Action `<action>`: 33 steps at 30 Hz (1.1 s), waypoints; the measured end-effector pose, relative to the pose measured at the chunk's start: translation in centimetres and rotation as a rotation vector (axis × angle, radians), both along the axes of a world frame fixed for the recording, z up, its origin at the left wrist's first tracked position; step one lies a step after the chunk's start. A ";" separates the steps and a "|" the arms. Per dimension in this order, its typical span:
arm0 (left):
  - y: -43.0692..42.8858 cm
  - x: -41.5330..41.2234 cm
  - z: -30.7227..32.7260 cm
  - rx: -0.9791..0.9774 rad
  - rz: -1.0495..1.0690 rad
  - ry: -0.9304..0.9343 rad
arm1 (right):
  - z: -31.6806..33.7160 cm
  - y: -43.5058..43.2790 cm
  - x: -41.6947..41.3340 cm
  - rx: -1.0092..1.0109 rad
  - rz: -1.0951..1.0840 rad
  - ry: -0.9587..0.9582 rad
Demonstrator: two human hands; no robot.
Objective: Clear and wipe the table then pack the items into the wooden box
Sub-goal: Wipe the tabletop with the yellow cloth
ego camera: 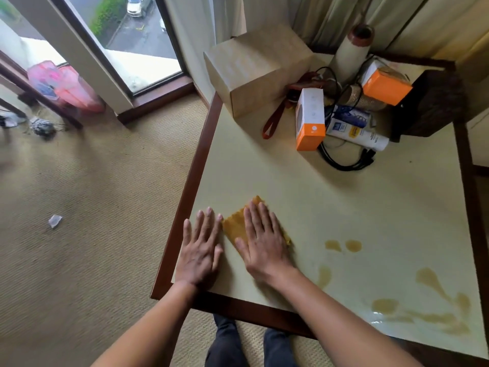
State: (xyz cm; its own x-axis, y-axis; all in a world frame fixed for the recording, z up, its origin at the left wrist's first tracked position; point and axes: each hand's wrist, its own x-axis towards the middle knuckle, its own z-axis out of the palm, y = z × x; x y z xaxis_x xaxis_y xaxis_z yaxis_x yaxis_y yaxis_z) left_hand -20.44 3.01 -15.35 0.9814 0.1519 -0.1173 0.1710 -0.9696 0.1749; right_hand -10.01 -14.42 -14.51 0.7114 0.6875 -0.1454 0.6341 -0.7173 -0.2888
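Left hand [200, 249]: flat on the desk [330, 205] near its left edge, fingers spread wide, holding nothing.
Right hand [262, 241]: palm down, fingers splayed, pressing on the yellow cloth [235, 227]; not gripping it.
Yellow cloth: lies flat on the cream desk top, mostly under the right hand, just beside the left hand's fingertips.
Spills [428, 300]: brownish puddles and streaks on the desk's near right part, apart from the cloth.
Clutter: grouped at the far side, namely a cardboard box [254, 72], two orange-and-white cartons [310, 119] [383, 82], a white tube [357, 133], black cable [344, 161], red strap [274, 119], a pale spool [353, 55].
Dark box [430, 104]: stands at the far right corner, behind the clutter.
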 end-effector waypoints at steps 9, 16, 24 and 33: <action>-0.4 0.0 0.6 0.001 0.021 0.022 | -0.4 -12.7 2.7 -0.095 -0.404 -0.089; -0.2 0.2 0.6 0.023 0.002 0.017 | 0.2 -3.7 -5.7 -0.032 -0.400 0.003; -0.6 0.1 1.0 0.042 0.026 0.042 | 0.2 -8.9 -8.4 -0.104 -0.186 -0.065; -0.5 0.0 0.5 0.056 0.025 0.054 | 0.4 -8.0 -9.4 -0.103 -0.419 -0.026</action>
